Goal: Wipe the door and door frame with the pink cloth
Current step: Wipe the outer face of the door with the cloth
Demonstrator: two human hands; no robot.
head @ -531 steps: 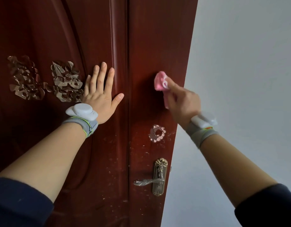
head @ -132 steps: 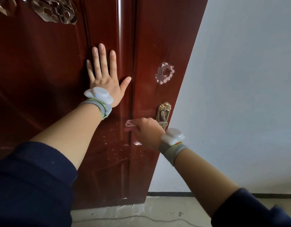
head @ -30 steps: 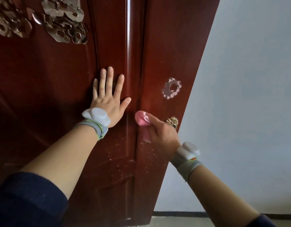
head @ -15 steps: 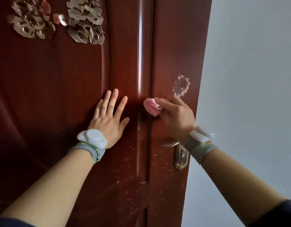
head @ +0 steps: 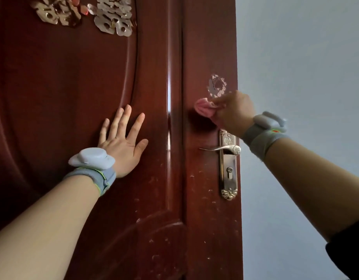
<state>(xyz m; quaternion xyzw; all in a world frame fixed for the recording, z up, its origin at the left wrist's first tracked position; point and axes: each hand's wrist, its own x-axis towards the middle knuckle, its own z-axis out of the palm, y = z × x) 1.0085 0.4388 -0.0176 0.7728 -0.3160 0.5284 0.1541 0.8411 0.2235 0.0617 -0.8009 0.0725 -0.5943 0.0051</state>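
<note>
Rightward since half a second ago: right hand [head: 233,115] and pink cloth [head: 204,110] now sit just below the sticker [head: 216,85].
Fingers curl round the bunched cloth and press it on the door [head: 207,47], on its tall right strip, above the lever handle [head: 220,148]. The left hand [head: 122,145] lies spread flat on the panel [head: 63,87], well to the left. Pale specks [head: 203,197] run straight down that strip below the handle; I judge the right hand far nearer, so its stroke goes down.
</note>
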